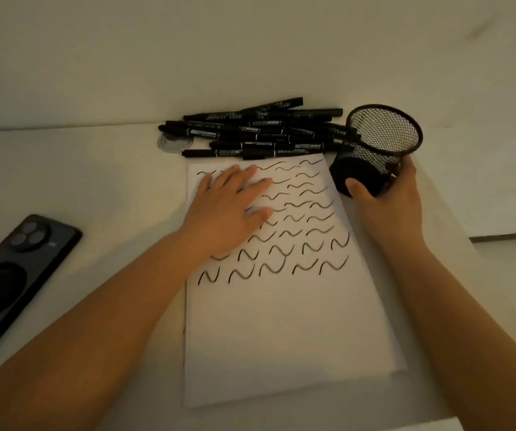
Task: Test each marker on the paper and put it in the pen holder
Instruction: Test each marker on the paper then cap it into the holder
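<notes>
Pale tabletop (pixel 95 169): left hand (pixel 228 209), fingers flat, pins paper (pixel 281 321); right hand (pixel 387 194) fingers clamped on tilted holder (pixel 381 141) beside markers (pixel 256 132).

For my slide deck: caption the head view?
Left hand flat on scribbled paper; right hand holds tilted mesh pen holder.

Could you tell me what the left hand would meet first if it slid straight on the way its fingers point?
Probably only more squiggle-marked paper, then its right edge; the left hand points up-right, roughly toward the mesh pen holder.
</notes>
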Demonstrator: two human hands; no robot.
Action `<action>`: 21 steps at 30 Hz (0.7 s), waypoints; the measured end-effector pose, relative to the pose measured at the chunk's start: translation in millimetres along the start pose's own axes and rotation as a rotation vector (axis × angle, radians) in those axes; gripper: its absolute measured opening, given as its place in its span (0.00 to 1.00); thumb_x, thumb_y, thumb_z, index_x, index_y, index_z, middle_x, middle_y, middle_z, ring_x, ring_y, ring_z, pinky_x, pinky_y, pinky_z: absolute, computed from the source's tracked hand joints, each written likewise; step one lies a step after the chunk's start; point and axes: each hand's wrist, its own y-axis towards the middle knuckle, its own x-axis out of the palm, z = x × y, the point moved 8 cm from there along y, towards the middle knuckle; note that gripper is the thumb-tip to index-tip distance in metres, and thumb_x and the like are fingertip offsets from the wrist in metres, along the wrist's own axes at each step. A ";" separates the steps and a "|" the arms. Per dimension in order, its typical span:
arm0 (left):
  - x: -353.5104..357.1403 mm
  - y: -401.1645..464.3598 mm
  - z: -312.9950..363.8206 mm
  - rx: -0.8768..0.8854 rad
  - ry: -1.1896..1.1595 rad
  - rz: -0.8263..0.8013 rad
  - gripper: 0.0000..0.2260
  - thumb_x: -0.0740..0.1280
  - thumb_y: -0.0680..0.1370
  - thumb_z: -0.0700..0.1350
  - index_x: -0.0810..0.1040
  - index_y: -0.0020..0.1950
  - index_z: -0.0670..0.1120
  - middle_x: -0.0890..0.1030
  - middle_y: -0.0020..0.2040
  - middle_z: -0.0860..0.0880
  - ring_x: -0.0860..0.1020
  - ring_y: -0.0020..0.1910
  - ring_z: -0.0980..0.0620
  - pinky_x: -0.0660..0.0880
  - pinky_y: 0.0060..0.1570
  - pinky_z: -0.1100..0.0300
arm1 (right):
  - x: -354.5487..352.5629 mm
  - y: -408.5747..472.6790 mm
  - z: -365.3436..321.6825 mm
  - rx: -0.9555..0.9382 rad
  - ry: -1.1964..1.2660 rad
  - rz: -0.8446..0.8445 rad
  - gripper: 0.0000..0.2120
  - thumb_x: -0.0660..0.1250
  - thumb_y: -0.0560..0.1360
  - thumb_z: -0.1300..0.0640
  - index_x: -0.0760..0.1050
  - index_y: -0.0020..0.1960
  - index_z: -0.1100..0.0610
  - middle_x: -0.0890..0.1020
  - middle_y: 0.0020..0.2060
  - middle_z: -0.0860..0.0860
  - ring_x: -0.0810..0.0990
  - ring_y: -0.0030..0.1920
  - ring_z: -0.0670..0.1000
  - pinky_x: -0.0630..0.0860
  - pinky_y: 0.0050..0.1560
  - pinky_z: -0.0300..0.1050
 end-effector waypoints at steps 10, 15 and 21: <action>-3.7 -62.4 -10.3 -0.053 -0.143 0.056 0.23 0.52 0.79 0.58 0.55 0.73 0.58 0.51 0.77 0.53 0.46 0.75 0.53 0.44 0.72 0.58 | 12.7 -96.4 -20.5 -0.321 -0.416 -0.317 0.20 0.58 0.77 0.54 0.66 0.68 0.54 0.68 0.69 0.54 0.64 0.69 0.55 0.59 0.66 0.44; -7.8 -65.4 -12.3 -0.045 -0.176 0.076 0.22 0.54 0.79 0.57 0.58 0.73 0.57 0.53 0.76 0.54 0.48 0.75 0.54 0.47 0.71 0.59 | 18.3 -96.6 -25.3 -0.340 -0.543 -0.380 0.23 0.54 0.79 0.49 0.60 0.72 0.53 0.61 0.73 0.52 0.58 0.72 0.52 0.51 0.70 0.43; -10.8 -66.2 -26.3 0.021 -0.193 0.050 0.22 0.55 0.78 0.58 0.59 0.72 0.59 0.54 0.75 0.59 0.49 0.74 0.58 0.49 0.70 0.62 | 22.6 -93.1 -76.2 -0.645 -0.731 -0.233 0.21 0.61 0.76 0.52 0.66 0.68 0.55 0.69 0.68 0.53 0.62 0.69 0.54 0.63 0.64 0.50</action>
